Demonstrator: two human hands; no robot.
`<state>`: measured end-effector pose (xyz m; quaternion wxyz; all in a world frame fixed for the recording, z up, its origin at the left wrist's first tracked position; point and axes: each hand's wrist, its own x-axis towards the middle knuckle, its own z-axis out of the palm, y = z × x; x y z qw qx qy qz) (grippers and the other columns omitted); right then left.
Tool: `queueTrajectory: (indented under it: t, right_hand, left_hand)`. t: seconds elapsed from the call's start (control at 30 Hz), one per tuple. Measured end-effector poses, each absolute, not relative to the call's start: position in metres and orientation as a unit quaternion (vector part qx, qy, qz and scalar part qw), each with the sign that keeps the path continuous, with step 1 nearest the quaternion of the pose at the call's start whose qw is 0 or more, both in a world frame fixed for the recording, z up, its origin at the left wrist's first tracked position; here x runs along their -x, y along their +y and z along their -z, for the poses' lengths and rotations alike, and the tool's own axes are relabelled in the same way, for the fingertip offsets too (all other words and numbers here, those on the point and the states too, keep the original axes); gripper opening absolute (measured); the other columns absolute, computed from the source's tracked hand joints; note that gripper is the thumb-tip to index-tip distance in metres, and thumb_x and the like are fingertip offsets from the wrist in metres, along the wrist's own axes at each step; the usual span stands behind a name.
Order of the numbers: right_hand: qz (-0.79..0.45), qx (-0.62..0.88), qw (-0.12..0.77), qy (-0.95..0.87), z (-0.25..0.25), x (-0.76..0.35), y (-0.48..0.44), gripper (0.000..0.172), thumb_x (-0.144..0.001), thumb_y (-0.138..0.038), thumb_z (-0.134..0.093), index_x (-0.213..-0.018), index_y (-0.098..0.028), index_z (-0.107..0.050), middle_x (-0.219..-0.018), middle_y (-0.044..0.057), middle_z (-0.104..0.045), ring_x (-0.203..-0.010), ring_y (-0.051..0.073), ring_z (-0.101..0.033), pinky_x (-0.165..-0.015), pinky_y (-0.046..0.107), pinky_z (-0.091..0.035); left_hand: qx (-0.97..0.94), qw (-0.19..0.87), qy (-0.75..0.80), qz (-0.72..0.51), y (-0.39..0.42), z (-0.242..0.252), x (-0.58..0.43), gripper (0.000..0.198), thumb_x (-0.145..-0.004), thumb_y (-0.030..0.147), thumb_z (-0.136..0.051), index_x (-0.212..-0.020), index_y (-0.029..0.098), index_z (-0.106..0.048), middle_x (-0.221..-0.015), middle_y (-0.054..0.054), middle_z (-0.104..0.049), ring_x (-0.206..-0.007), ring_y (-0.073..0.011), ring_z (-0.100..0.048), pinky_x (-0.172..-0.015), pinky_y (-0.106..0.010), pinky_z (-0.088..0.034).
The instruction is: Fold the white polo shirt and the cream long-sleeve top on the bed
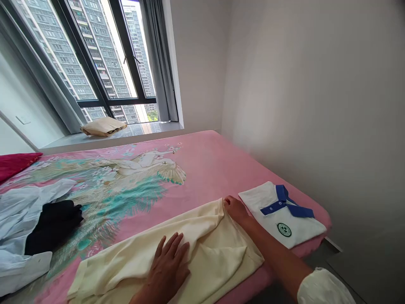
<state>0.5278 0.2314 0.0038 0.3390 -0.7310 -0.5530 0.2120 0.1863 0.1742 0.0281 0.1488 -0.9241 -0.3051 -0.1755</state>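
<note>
A cream-coloured pair of trousers (139, 240), partly folded over itself, lies across the near part of the bed. My left hand (167, 268) rests flat on the cloth with its fingers spread. At the far right corner of the trousers, my right hand (236, 209) pinches the edge, its fingers curled closed. Just right of my right forearm is a folded white polo shirt (268, 196) with a blue collar and a round dark green badge.
The bed (209, 156) has a pink sheet with a bird print. At left lie a white shirt (19, 211), a folded black garment (53, 226) and a red pillow (19, 164). A beige cushion (103, 126) sits on the window sill. A wall (300, 105) borders the right.
</note>
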Motion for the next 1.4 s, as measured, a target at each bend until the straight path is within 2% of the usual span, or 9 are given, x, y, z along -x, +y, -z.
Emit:
queueTrajectory:
  t: [0.13, 0.27, 0.4, 0.63, 0.8, 1.03, 1.17, 1.3, 1.4]
  right_hand:
    - [-0.318, 0.756, 0.293, -0.492, 0.002, -0.524, 0.244, 0.038, -0.085, -0.044, -0.043, -0.061, -0.017, -0.053, -0.058, 0.007, -0.060, -0.055, 0.016, -0.055, -0.056, 0.027, -0.043]
    - [-0.410, 0.747, 0.292, -0.434, 0.008, -0.524, 0.247, 0.047, -0.089, -0.053, -0.034, -0.068, -0.016, -0.054, -0.054, 0.005, -0.059, -0.043, 0.012, -0.053, -0.043, 0.023, -0.042]
    - [-0.459, 0.723, 0.322, -0.404, 0.005, -0.527, 0.245, 0.049, -0.091, -0.054, -0.033, -0.078, -0.014, -0.058, -0.063, 0.006, -0.063, -0.044, 0.010, -0.055, -0.041, 0.021, -0.044]
    - [-0.445, 0.729, 0.349, -0.387, 0.009, -0.528, 0.250, 0.035, -0.090, -0.046, -0.050, -0.083, -0.013, -0.059, -0.063, -0.002, -0.059, -0.048, 0.007, -0.054, -0.045, 0.019, -0.045]
    - [-0.415, 0.746, 0.341, -0.393, 0.003, -0.527, 0.245, 0.031, -0.088, -0.041, -0.052, -0.079, -0.013, -0.060, -0.062, 0.000, -0.062, -0.049, 0.009, -0.056, -0.048, 0.022, -0.047]
    - [-0.251, 0.764, 0.381, -0.457, -0.013, -0.514, 0.220, 0.027, -0.082, -0.033, -0.047, -0.099, -0.016, -0.059, -0.099, 0.010, -0.065, -0.087, 0.019, -0.061, -0.078, 0.031, -0.047]
    - [-0.203, 0.624, 0.394, -0.643, -0.013, -0.476, 0.186, 0.034, -0.077, -0.028, -0.047, -0.108, -0.019, -0.058, -0.111, 0.008, -0.061, -0.103, 0.021, -0.056, -0.092, 0.035, -0.044]
    - [-0.129, 0.445, 0.269, -0.844, -0.011, -0.426, 0.150, 0.059, -0.066, -0.006, -0.044, -0.122, -0.020, -0.053, -0.133, 0.008, -0.050, -0.131, 0.025, -0.035, -0.111, 0.047, -0.022]
    - [-0.080, 0.433, 0.208, -0.873, -0.003, -0.402, 0.144, 0.059, -0.069, -0.002, -0.043, -0.123, -0.023, -0.054, -0.133, 0.007, -0.052, -0.132, 0.027, -0.035, -0.112, 0.051, -0.016]
  left_hand:
    - [0.901, 0.091, -0.388, 0.173, 0.171, -0.013, -0.218, 0.051, -0.074, 0.027, -0.059, -0.125, 0.026, -0.053, -0.128, -0.006, -0.058, -0.118, -0.0249, -0.052, -0.105, -0.043, -0.029]
    - [0.875, 0.029, -0.468, 0.125, 0.181, -0.014, -0.242, 0.044, -0.080, 0.016, -0.050, -0.123, 0.021, -0.055, -0.124, -0.009, -0.061, -0.112, -0.0229, -0.056, -0.094, -0.039, -0.041]
    - [0.876, 0.017, -0.469, 0.109, 0.188, -0.023, -0.240, 0.044, -0.079, 0.005, -0.043, -0.118, 0.019, -0.058, -0.123, -0.008, -0.063, -0.111, -0.0204, -0.059, -0.094, -0.037, -0.044]
    - [0.921, 0.105, -0.336, 0.166, 0.176, 0.003, -0.219, 0.052, -0.072, 0.005, -0.046, -0.119, 0.024, -0.058, -0.122, -0.004, -0.064, -0.110, -0.0234, -0.060, -0.092, -0.040, -0.047]
    - [0.920, 0.084, -0.344, 0.167, 0.175, 0.011, -0.222, 0.049, -0.075, 0.008, -0.048, -0.121, 0.023, -0.056, -0.124, -0.006, -0.063, -0.112, -0.0232, -0.059, -0.092, -0.039, -0.049]
    - [0.918, 0.041, -0.375, 0.125, 0.136, -0.026, -0.189, 0.065, -0.084, 0.034, -0.053, -0.143, 0.022, -0.030, -0.150, -0.013, -0.032, -0.137, -0.0291, -0.029, -0.108, -0.052, -0.029]
    - [0.869, 0.067, -0.477, 0.115, 0.119, -0.017, -0.116, 0.063, -0.086, 0.033, -0.050, -0.144, 0.022, -0.028, -0.148, -0.011, -0.036, -0.137, -0.0282, -0.029, -0.108, -0.053, -0.027]
    - [0.811, 0.070, -0.570, 0.110, 0.121, -0.005, -0.043, 0.060, -0.083, 0.036, -0.051, -0.140, 0.023, -0.036, -0.145, -0.012, -0.040, -0.135, -0.0310, -0.033, -0.106, -0.057, -0.027]
    - [0.771, 0.034, -0.631, 0.080, 0.133, -0.012, -0.016, 0.061, -0.081, 0.032, -0.050, -0.140, 0.023, -0.037, -0.147, -0.013, -0.037, -0.137, -0.0293, -0.030, -0.106, -0.058, -0.024]
